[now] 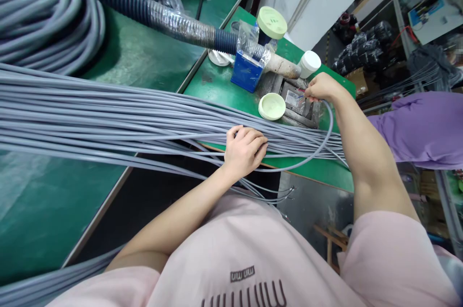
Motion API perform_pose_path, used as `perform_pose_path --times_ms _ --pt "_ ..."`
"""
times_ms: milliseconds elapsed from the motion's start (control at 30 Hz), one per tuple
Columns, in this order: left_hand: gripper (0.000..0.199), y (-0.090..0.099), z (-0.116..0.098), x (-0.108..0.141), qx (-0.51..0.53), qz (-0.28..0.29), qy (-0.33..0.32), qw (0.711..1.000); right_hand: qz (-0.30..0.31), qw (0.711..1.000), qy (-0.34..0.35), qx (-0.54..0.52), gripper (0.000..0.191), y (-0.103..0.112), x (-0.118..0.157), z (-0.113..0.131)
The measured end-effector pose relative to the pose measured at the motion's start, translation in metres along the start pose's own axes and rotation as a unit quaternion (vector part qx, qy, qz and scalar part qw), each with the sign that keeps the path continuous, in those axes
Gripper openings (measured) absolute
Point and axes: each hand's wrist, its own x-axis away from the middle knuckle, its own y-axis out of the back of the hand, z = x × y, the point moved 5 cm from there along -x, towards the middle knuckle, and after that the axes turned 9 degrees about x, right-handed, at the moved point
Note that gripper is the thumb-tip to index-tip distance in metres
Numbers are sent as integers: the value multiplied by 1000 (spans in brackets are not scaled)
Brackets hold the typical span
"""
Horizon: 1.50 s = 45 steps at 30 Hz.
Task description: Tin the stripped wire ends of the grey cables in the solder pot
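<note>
A wide bundle of grey cables (108, 114) runs from the left across the green bench. Resting on the bundle, my left hand (246, 149) has its fingers curled over some cables. My right hand (317, 87) pinches the end of one grey cable (330, 126), which loops back down toward the bundle. Thin coloured wires stick out of that end, over a small grimy solder pot (294, 100) with a shiny surface. Whether the wire tips touch it, I cannot tell. Beside the pot lies a shallow pale-green lid (272, 106).
A ribbed extraction hose (173, 22) ends above the pot, next to a blue box (247, 72). A white jar (310, 63) and a green-lidded container (272, 22) stand behind. Coiled cable (50, 18) lies at upper left. A person in purple (423, 128) is at right.
</note>
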Motion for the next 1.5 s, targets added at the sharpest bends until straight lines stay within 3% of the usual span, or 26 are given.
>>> perform_pose_path --times_ms 133,300,533,667,800,900,1000,1100,1300,1500 --pt "13 0 0 0 1 1 1 1000 -6 1000 8 -2 24 -6 -6 -5" --pt "13 0 0 0 -3 2 0 1000 21 998 -59 16 22 -12 -9 -5" --pt "14 -1 1 -1 -5 11 8 1000 53 996 -54 36 17 -21 -14 4" --pt "15 -1 2 0 1 10 9 1000 57 995 -75 33 20 -12 -2 7" --pt "14 -1 2 0 -4 6 4 1000 6 992 -51 -111 24 14 49 14" --pt "13 0 1 0 -6 1 -3 1000 -14 964 -35 -264 23 20 110 21" --pt "13 -1 2 0 -2 -2 0 1000 -41 933 -51 -354 20 9 168 24" --pt "12 -1 2 0 2 -6 4 1000 -77 895 -69 -434 18 -14 209 29" --pt "11 -1 1 0 -13 -2 5 1000 -114 827 -108 -541 17 -58 247 37" --pt "11 -2 0 0 -34 -4 5 999 -118 802 -125 -572 20 -73 263 39"
